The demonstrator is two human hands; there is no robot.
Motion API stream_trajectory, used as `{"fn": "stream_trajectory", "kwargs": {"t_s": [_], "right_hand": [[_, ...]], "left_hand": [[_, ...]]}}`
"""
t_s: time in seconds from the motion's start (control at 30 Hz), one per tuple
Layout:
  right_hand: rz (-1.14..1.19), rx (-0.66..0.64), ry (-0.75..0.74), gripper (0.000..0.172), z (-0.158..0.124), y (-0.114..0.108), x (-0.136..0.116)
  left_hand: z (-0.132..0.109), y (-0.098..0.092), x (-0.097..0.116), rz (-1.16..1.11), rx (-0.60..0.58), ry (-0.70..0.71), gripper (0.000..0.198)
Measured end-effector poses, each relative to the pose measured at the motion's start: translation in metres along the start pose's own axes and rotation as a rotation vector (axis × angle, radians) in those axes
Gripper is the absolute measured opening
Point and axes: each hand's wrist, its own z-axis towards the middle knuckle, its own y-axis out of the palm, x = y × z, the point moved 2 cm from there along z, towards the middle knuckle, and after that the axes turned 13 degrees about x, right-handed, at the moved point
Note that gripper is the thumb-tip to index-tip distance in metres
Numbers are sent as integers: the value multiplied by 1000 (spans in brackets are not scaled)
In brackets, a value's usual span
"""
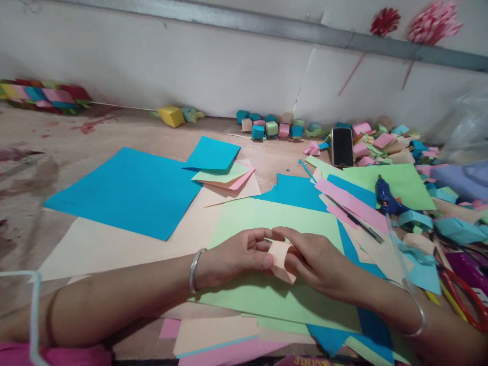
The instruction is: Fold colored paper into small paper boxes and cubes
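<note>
A small folded piece of peach paper (280, 256) is held between both hands above a light green sheet (247, 290). My left hand (244, 252) pinches its left side, the thumb lying on the front face. On the other side my right hand (310, 256) curls its fingers around the paper's right edge, and some of those fingers are hidden. The paper has creased faces, with a flap pointing down. Left of the hands lies a large blue sheet (129, 193), and a stack of small coloured squares (217, 155) sits behind it.
Small paper cubes (271, 128) line the wall. A phone (342, 147) leans near a heap of paper pieces (381, 140). To the right are a blue glue gun (386, 195), a cutter knife (358, 223) and red-handled scissors (467, 297). Paper strips (224, 343) lie at the front edge.
</note>
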Motion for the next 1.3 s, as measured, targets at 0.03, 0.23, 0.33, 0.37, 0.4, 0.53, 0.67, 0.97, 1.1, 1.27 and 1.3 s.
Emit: {"fn": "stream_trajectory", "kwargs": {"t_s": [0.03,0.23,0.33,0.37,0.4,0.53,0.67,0.97,1.1,1.27,1.3], "right_hand": [[-34,0,-30,42,0,0,1],[-147,146,-224,40,-6,13,12],[-162,144,-209,41,-7,16,11],[-147,120,-180,42,-6,14,9],[-126,90,-145,43,-5,10,6],[-63,129,-30,48,0,-13,-1],[-77,471,-217,31,1,-30,-1],[-251,471,-479,15,-1,-15,-2],[-181,440,-501,16,3,-15,-2],[-161,420,-446,15,7,-14,1],[-151,418,-436,16,7,-13,2]], "left_hand": [[0,0,1,5,1,-2,58],[1,1,-1,-28,-66,-42,50],[1,2,-3,-47,-66,-67,48],[1,2,-2,-46,-63,-66,46],[1,2,-1,-45,-61,-63,45],[0,1,4,-87,-27,-46,46],[-1,-3,5,-125,43,-109,48],[1,-7,-6,-220,47,-381,53],[3,-7,-9,-174,-67,-439,64],[-2,-9,12,236,200,-24,66],[-5,-10,20,360,330,176,58]]}}
